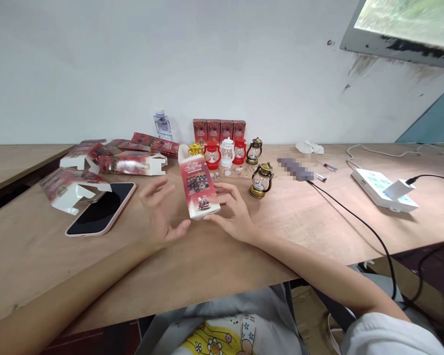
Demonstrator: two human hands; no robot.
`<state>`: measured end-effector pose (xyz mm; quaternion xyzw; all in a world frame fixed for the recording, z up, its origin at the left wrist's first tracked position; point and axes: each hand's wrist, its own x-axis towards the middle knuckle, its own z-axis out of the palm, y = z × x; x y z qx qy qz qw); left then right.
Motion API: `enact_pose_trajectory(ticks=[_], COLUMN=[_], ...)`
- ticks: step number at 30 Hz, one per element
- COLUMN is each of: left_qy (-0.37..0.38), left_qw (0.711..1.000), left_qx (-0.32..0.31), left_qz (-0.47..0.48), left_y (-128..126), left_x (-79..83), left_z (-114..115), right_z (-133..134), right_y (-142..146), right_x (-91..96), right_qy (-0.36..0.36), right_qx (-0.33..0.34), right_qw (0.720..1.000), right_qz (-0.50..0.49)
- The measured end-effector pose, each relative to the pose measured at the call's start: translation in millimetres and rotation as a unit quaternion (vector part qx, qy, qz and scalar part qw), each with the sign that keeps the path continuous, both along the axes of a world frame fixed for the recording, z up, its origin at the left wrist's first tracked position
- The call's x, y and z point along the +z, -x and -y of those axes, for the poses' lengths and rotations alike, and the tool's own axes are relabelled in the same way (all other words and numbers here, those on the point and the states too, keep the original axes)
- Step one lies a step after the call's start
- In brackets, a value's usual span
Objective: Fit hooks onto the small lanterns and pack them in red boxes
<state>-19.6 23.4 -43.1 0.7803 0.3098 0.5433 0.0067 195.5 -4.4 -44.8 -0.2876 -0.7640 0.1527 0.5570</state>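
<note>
In the head view, a red box [199, 187] is clamped by the right hand [232, 209] over the worktop [299, 222], with the left hand [161, 209] spread open beside it. Four closed boxes [219, 130] are lined up behind, while lanterns [261, 180] and open cartons [131, 162] are seen lying loose.

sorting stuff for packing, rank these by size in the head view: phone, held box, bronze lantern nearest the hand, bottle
1. phone
2. box
3. lantern
4. bottle, only a little smaller in the picture than the lantern. It stands farther from the camera, so that pair is unsure.
</note>
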Motion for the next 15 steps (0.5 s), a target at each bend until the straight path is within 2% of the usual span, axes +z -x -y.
enact_pose_trajectory(ticks=[1,3,5,8,9,11,13,15], left_qy=[-0.003,0.048,0.135,0.208,0.212,0.204,0.197,0.198], left_qw=[1.0,0.995,0.979,0.96,0.958,0.959,0.959,0.959], left_qx=[0.003,-0.05,-0.106,-0.127,-0.132,-0.15,-0.166,-0.176], left_qz=[0.027,0.076,0.112,0.136,0.138,0.131,0.117,0.102], left_y=[-2.8,-9.8,-16.1,-19.8,-19.6,-18.1,-16.8,-16.6], left_x=[2.6,3.7,0.7,-3.5,-3.4,-1.4,1.9,5.3], left_z=[0.5,0.6,-0.3,-1.7,-2.1,-2.4,-2.2,-1.5], right_z=[-0.2,0.0,1.0,1.8,1.1,-1.9,-7.3,-14.4], right_y=[-2.6,-5.0,-4.0,-3.2,-4.9,-12.5,-25.0,-40.8], right_x=[0.1,-0.8,-2.0,-0.4,1.9,9.3,19.7,31.2], right_qy=[-0.063,-0.164,-0.23,-0.292,-0.301,-0.286,-0.223,-0.139], right_qx=[-0.035,-0.076,-0.082,-0.081,-0.096,-0.173,-0.292,-0.407], right_qw=[0.995,0.967,0.936,0.904,0.899,0.898,0.895,0.873], right_qz=[0.065,0.181,0.254,0.3,0.304,0.287,0.254,0.228])
